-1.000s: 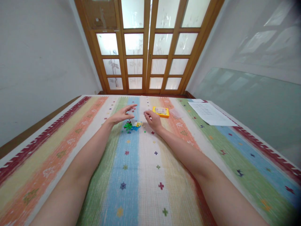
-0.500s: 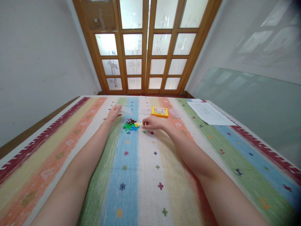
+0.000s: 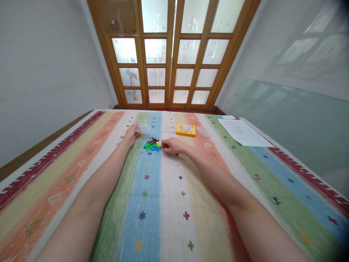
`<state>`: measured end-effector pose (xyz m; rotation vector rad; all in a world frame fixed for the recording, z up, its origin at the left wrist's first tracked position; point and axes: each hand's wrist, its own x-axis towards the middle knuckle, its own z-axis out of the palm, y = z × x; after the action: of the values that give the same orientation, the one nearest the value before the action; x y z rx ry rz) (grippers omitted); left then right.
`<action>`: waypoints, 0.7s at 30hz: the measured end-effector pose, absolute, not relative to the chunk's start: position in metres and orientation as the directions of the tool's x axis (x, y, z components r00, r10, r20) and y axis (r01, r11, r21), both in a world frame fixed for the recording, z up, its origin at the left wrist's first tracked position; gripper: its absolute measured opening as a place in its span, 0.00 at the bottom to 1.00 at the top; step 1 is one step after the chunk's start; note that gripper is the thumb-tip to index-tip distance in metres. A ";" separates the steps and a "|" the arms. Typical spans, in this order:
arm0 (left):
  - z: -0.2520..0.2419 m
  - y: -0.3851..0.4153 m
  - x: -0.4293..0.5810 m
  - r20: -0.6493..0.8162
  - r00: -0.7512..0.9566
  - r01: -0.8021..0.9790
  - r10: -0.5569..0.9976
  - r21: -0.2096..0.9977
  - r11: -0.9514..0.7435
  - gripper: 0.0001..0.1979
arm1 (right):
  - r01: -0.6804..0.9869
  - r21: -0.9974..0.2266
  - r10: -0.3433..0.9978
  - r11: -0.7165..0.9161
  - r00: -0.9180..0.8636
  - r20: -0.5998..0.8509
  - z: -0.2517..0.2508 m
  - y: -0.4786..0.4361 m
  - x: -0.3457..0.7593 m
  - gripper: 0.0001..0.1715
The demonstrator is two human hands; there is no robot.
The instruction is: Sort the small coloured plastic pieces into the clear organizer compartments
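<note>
A small heap of tiny pieces [image 3: 152,145] in dark red, green, blue and yellow lies on the striped tablecloth [image 3: 152,203]. At its right edge is my right hand [image 3: 172,146], fingers curled together by the yellow pieces; whatever is between the fingertips is hidden. My left hand [image 3: 132,134], beyond the heap to the left, grips a see-through plastic bag [image 3: 143,127] by its near left side. The bag's outline is faint, and I cannot tell what is inside it.
Behind my right hand sits a flat yellow box [image 3: 185,130] with a label. Beside it lies a thin clear plastic sheet or bag [image 3: 203,131]. Printed paper [image 3: 242,131] rests at the right. Beyond the table stand wood-framed glass doors [image 3: 174,65].
My right hand has shifted slightly left and nearer to me, against the heap, and its fingers have closed. My left hand keeps the bag, now tilted a little differently.
</note>
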<state>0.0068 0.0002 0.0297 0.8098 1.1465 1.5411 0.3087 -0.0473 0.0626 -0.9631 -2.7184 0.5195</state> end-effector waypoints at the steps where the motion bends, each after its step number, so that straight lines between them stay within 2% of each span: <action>1: 0.029 -0.001 0.009 -0.031 -0.260 -0.318 0.965 0.947 -0.055 0.16 | 0.558 -0.392 0.647 0.732 -0.750 0.141 0.060 -0.049 0.305 0.04; 5: 0.025 -0.003 0.014 0.040 -0.244 -0.310 0.969 0.944 -0.117 0.17 | 0.552 -0.409 0.681 0.727 -0.656 0.326 0.044 -0.054 0.281 0.06; 12: 0.017 0.003 0.018 0.071 -0.199 -0.265 0.978 0.956 -0.123 0.19 | 0.546 -0.471 0.721 0.693 -0.533 0.443 0.030 -0.046 0.269 0.11; 16: 0.022 -0.001 0.031 0.138 -0.169 -0.136 0.976 0.978 -0.161 0.21 | 0.566 -0.504 0.749 0.653 -0.381 0.542 0.032 -0.035 0.284 0.14; 21: 0.034 -0.013 0.060 0.221 -0.079 0.080 0.972 0.973 -0.215 0.21 | 0.579 -0.394 0.652 0.714 -0.343 0.676 0.034 -0.034 0.289 0.25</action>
<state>0.0599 -0.0132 0.0343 1.3826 1.2163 1.4034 0.2893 -0.0335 0.0340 -0.9369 -2.0398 0.1046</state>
